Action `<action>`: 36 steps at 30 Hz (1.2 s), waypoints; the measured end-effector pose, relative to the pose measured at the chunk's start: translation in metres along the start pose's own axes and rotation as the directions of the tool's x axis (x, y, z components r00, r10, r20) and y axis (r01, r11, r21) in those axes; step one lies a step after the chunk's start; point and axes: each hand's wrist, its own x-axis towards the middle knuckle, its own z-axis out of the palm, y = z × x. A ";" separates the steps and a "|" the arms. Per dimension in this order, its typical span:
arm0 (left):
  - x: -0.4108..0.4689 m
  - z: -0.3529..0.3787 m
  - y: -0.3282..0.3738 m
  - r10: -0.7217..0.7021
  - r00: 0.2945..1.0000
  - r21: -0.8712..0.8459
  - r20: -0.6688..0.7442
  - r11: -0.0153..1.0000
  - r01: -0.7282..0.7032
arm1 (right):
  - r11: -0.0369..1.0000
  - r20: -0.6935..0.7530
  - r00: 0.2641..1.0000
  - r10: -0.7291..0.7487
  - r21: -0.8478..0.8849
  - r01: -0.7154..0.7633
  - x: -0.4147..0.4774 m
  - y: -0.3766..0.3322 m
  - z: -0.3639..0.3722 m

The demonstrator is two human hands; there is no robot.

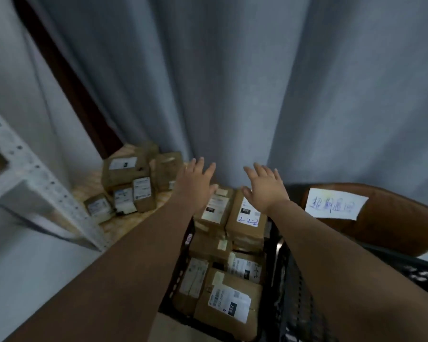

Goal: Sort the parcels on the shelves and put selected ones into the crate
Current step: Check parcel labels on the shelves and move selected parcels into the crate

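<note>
A black plastic crate (277, 265) stands in front of me, filled with several brown cardboard parcels (230, 302) bearing white labels. Both my arms stretch forward over it. My left hand (198, 183) hovers above the crate's far end with its fingers straight and spread, holding nothing. My right hand (265, 186) is beside it, also spread and empty, just above a parcel marked 2-2-2 (245, 223). A second heap of brown parcels (131, 183) lies on the floor to the left, beyond the crate.
A white metal shelf frame (47, 191) juts in at the left. Grey curtains (232, 82) hang behind everything. At the right is a brown chair (393, 218) with a handwritten paper sign (335, 206), and a second black crate's rim (420, 272).
</note>
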 end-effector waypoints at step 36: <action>-0.653 -0.230 -0.152 -0.790 0.521 0.128 -0.324 0.509 0.851 | 0.356 -0.307 0.453 -0.837 0.323 0.877 -0.389 -0.479 -0.067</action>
